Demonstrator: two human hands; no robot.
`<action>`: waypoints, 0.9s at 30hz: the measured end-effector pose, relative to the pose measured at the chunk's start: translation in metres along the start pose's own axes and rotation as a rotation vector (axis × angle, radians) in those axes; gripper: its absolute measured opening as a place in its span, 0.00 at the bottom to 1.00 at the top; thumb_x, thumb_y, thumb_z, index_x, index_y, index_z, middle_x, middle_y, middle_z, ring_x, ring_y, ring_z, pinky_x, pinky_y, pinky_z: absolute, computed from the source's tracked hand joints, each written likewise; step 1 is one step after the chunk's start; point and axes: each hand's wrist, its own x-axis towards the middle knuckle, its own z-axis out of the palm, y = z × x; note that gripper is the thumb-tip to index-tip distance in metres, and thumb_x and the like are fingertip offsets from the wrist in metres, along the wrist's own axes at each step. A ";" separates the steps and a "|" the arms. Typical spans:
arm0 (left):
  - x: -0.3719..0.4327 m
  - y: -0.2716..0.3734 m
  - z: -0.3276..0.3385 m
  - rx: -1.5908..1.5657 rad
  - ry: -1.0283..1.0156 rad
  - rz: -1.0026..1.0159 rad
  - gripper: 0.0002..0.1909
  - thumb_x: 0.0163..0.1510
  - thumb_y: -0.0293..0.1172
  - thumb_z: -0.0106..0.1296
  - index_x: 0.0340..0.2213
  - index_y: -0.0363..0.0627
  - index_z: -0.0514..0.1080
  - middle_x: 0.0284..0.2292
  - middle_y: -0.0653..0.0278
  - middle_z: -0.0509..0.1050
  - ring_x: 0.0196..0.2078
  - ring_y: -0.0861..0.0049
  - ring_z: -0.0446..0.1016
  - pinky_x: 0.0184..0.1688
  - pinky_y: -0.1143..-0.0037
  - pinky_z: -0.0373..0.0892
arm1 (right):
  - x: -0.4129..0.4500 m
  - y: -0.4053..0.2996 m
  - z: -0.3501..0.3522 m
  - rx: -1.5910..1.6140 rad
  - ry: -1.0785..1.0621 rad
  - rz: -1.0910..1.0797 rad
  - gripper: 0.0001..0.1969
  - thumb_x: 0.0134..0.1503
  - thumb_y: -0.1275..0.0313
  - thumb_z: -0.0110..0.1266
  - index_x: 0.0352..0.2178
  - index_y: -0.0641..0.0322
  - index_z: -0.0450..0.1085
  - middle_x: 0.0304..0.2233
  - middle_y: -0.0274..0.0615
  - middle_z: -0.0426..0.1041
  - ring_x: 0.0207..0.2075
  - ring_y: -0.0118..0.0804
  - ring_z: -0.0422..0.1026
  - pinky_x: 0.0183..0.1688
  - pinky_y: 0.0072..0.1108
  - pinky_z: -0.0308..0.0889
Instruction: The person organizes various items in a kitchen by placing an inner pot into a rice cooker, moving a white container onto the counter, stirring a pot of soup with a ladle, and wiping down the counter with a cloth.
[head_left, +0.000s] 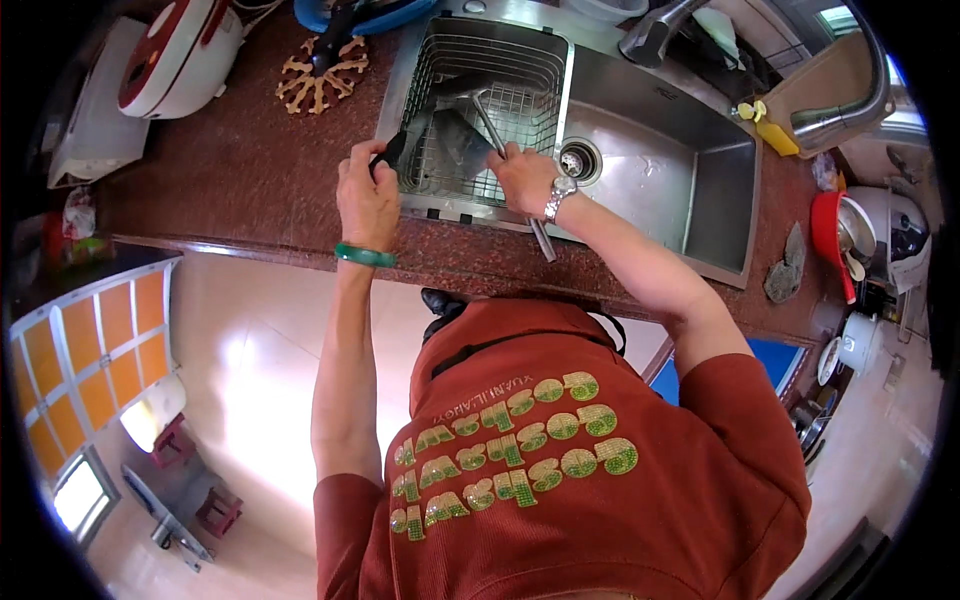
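Note:
My left hand (367, 193), with a green bangle at the wrist, grips a black handle (391, 150) at the left rim of the wire basket (568, 90). What this handle belongs to is blurred. My right hand (531, 180), wearing a metal watch, is closed around the long metal handle (487, 120) of a utensil. That handle slants across the basket's front rim, its lower end over the counter edge. In the basket lies a dark, flat blade-like piece (461, 139); I cannot tell which handle it joins. The basket sits in the left part of the stainless steel sink (637, 135).
On the red-brown stone counter (247, 180) stand a white and red rice cooker (184, 60) and a slatted wooden trivet (322, 86). A faucet (656, 34) overhangs the sink's back. To the right are a yellow bottle (776, 136), a grey cloth (786, 266) and a red pan (827, 225).

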 end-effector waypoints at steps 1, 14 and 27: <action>-0.002 0.000 -0.003 0.000 0.007 -0.009 0.12 0.48 0.25 0.41 0.36 0.42 0.65 0.30 0.49 0.68 0.35 0.55 0.66 0.37 0.65 0.64 | 0.003 0.002 0.001 -0.006 -0.004 -0.009 0.19 0.45 0.74 0.46 0.42 0.63 0.61 0.36 0.55 0.65 0.36 0.51 0.69 0.35 0.33 0.67; -0.024 0.008 -0.022 -0.252 0.080 -0.287 0.11 0.51 0.24 0.37 0.36 0.39 0.65 0.27 0.56 0.69 0.24 0.71 0.67 0.28 0.75 0.65 | 0.027 -0.008 -0.015 0.873 0.015 0.233 0.35 0.41 0.71 0.53 0.49 0.72 0.48 0.35 0.58 0.68 0.37 0.47 0.69 0.39 0.28 0.64; -0.045 0.012 -0.039 -0.382 0.196 -0.307 0.11 0.55 0.26 0.36 0.39 0.41 0.64 0.27 0.68 0.67 0.20 0.89 0.63 0.18 0.87 0.59 | 0.055 -0.075 0.017 1.647 0.134 0.409 0.40 0.43 0.82 0.49 0.55 0.64 0.35 0.24 0.46 0.67 0.19 0.35 0.70 0.17 0.25 0.66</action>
